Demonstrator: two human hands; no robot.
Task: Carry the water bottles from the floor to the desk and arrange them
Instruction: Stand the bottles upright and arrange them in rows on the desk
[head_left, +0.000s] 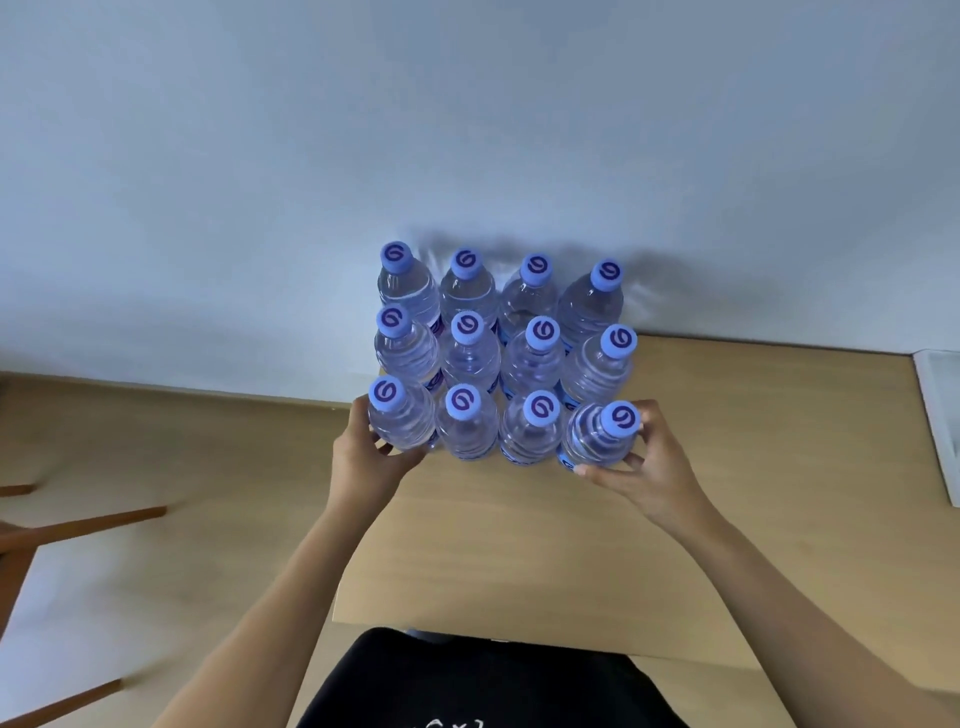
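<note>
The front corner bottles (402, 421) (597, 436) are gripped by the left hand (363, 452) and right hand (652, 462); if squeezed inward too hard, neighbouring bottles (530, 434) could be toppled across the desk (519, 545).

Not much to read here tbh. Every bottle cap (469, 327) has the same dark purple swirl logo on light blue, kind of like a curly 6 or G, no actual word. The bottle labels (435, 326) are too hidden to make out. The black shirt (488, 686) has some white print at the bottom edge, cut off, unreadable.
</note>
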